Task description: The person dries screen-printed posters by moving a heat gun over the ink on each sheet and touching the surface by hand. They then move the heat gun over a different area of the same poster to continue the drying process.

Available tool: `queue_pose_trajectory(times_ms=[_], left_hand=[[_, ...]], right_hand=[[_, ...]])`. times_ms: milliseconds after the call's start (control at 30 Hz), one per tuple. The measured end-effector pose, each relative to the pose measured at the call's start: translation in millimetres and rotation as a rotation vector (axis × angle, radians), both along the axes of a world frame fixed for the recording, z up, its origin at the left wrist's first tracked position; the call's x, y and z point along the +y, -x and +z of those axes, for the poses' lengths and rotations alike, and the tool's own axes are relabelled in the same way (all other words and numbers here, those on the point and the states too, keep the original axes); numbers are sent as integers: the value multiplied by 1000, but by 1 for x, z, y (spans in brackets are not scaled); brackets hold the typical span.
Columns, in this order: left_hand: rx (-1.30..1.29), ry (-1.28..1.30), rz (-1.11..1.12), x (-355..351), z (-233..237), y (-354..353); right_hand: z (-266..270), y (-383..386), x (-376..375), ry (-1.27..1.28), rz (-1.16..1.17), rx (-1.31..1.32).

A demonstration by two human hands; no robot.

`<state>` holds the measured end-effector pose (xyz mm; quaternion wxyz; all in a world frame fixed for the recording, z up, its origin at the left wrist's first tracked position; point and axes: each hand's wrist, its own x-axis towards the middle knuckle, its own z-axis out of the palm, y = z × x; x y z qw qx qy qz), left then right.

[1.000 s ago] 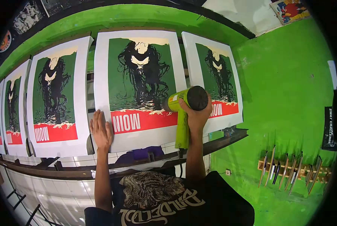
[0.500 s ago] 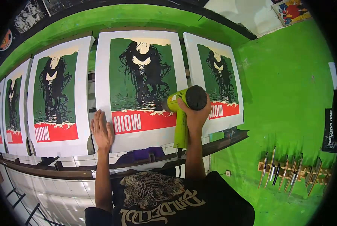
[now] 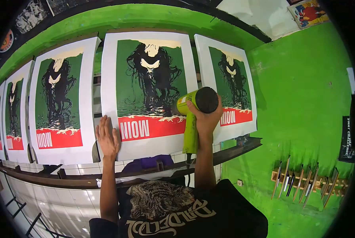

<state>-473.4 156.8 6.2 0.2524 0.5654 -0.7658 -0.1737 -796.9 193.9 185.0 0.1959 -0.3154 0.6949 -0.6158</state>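
My right hand (image 3: 207, 118) is wrapped around the handle of a lime-green heat gun (image 3: 190, 133) with a black round back end. Its nozzle points left and down over the middle print (image 3: 151, 89), a white sheet with a green, black, cream and red picture. The nozzle tip is hard to make out against the dark ink, and a cord hangs from the handle. My left hand (image 3: 107, 138) lies flat with fingers stretched at the lower left edge of that same print, holding nothing.
Similar prints stand in a row, one to the right (image 3: 232, 85) and several to the left (image 3: 58, 99), on a dark metal rail frame (image 3: 241, 147). Purple cloth (image 3: 147, 162) lies under the middle print. A wooden rack (image 3: 304, 180) with several squeegee-like tools hangs on the green wall.
The heat gun has shifted very slightly, its body a little higher over the print. My left hand stays in place.
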Motion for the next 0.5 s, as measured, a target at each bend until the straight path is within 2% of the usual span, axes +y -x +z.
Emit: queue_pose_trajectory(times_ms=[67,100,167,200,267,300,367,500], left_hand=[[4,0,-4,1,2,0],[7,1,-5,0,2,0],[7,4,1,1,2,0],[8,6,2,1,2,1],[8,9,-3,1,1,0],[8,13,-5,0,1,0],[5,14,-3,-1,1,0],[12,1,1,1,0,0]], right_hand=[[-2,-4,-3,-15,-42,160],[-3,-2,-3,-13,-39,161],[-4,3,-3,52,-7,-35],[-3,2,-3,51,-9,-34],[2,-2,-5,-52,-66,208],[0,-2,-5,-51,-66,208],[-2,0,-6,58,-27,29],[2,-2,-7,-6,-48,59]])
